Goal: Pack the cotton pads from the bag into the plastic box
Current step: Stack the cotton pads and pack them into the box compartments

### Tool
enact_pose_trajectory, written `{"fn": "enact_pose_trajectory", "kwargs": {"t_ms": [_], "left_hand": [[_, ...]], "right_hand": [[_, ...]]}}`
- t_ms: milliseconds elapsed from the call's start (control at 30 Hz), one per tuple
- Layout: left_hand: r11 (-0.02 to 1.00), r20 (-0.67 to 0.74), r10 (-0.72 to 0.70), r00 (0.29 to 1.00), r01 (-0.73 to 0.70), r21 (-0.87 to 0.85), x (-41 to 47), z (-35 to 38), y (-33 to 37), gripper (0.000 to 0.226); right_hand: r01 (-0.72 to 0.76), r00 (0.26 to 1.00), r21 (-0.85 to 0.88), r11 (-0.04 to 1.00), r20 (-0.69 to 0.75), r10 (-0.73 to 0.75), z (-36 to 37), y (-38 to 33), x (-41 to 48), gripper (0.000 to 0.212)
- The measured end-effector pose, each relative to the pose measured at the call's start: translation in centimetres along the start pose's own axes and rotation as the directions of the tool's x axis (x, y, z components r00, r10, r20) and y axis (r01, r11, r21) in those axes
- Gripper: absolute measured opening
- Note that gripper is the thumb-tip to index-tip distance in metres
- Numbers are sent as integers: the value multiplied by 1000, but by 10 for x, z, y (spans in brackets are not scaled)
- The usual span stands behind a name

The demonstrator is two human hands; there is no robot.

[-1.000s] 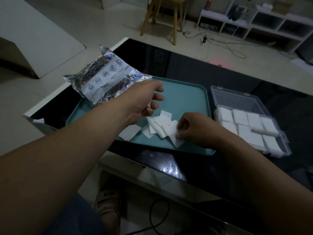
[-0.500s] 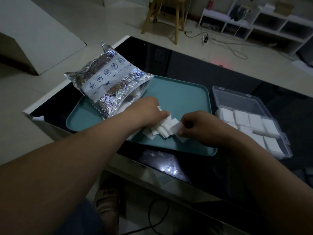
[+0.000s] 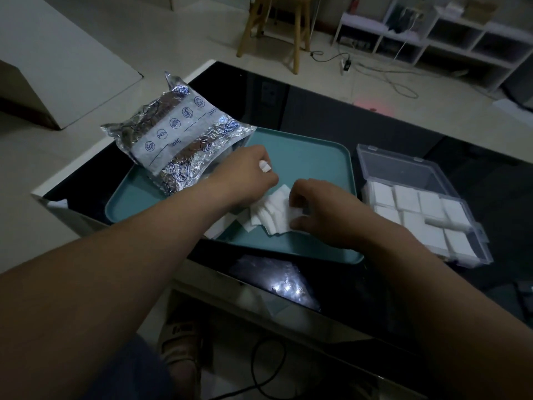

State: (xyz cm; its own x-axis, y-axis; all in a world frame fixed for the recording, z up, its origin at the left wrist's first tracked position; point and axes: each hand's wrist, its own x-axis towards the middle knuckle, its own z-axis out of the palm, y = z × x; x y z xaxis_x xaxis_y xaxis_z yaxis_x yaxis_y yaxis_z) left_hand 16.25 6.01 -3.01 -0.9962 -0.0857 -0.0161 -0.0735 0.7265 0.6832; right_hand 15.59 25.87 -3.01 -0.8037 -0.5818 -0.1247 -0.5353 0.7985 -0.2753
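Dim room, black glass table (image 3: 317, 116), pad packing well along

Teal tray (image 3: 302, 151) held the foil bag (image 3: 178, 140), plastic box (image 3: 403, 171) just beside it, mostly full. Loose pads (image 3: 271, 215) lay piled on the tray; left hand (image 3: 242, 180) had dropped from the bag onto them, clutching some, right hand (image 3: 326, 212) pinching a few. Next batch probably headed boxward.

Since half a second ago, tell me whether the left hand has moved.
Yes. The left hand pulled back off the pad pile toward the tray's far edge, pinching a pad.
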Motion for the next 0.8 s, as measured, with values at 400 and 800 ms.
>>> {"fn": "enact_pose_trajectory", "kwargs": {"t_ms": [400,800], "left_hand": [[998,158,48,986,-52,18,-1,16,3,5],[1000,101,13,995,-11,-21,-1,8,0,6]], "right_hand": [[3,999,-13,1000,46,-3,1,-4,-5,12],[-251,967,320,914,116,226,-31,19,-20,16]]}}
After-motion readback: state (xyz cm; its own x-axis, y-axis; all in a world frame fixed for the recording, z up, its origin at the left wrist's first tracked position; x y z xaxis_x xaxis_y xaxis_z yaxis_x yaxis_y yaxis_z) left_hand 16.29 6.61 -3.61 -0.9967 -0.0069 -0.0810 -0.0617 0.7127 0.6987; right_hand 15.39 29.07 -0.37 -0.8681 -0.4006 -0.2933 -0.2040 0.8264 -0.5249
